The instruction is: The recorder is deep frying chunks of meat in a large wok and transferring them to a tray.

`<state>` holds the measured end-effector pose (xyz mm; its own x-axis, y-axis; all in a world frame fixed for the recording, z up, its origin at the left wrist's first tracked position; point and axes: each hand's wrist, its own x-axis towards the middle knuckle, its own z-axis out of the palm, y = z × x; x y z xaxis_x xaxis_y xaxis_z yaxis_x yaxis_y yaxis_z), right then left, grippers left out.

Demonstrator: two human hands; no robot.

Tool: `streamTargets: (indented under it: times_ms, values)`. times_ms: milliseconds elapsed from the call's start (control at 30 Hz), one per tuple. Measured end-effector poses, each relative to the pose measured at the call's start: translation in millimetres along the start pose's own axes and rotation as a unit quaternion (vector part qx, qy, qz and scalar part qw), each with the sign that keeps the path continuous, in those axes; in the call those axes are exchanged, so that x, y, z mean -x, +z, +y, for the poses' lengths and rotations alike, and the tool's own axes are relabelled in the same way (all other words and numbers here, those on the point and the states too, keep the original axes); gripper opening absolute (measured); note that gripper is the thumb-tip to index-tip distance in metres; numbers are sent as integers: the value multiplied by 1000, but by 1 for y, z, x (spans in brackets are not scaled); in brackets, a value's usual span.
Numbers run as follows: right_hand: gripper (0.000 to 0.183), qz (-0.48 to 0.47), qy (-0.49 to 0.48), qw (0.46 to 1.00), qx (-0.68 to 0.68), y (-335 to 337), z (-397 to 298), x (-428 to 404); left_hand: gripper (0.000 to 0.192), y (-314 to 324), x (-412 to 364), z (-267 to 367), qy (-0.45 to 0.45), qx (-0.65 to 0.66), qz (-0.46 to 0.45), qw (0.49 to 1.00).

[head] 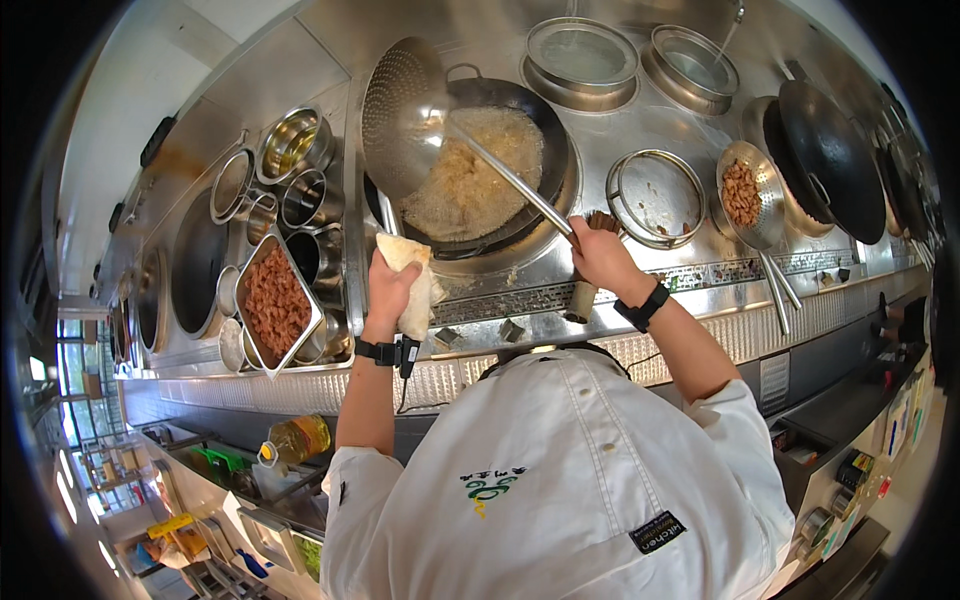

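Observation:
My left hand (392,289) grips a folded cloth (409,300) around the metal handle of a large perforated strainer (401,112), which is tilted over the left side of a wok. The wok (551,142) stands on a burner and holds bubbling, foamy yellowish oil (487,172). My right hand (607,255) is closed around the end of a long metal ladle handle (517,180), which slants up left across the wok. The ladle's bowl is hard to tell apart from the strainer. A bamboo brush (581,300) lies partly hidden below my right hand.
At left are a tray of raw meat pieces (276,300) and several metal pots. To the right stand a wire ring rack (619,196), a strainer of browned pieces (741,193) and a tilted black wok (832,161). Two water-filled pots (581,56) sit behind.

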<state>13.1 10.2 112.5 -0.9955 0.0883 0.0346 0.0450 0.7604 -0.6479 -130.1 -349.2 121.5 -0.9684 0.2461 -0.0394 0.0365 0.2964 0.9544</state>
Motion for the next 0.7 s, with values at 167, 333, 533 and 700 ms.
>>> streamTargets:
  times_ms: [167, 333, 533, 700]
  values:
    - [27, -59, 52, 997, 26, -6, 36, 53, 45, -10, -3, 3, 55, -105, 50, 992]
    - [28, -30, 30, 993, -106, 4, 19, 51, 44, 8, 3, -3, 40, 0, -26, 999]
    - [25, -3, 21, 986, -167, 10, 42, 44, 42, 40, 3, 18, 3, 17, -59, 998]
    - [38, 33, 81, 974, -210, -28, 92, 103, 44, 88, 0, 42, -101, 158, -125, 974]
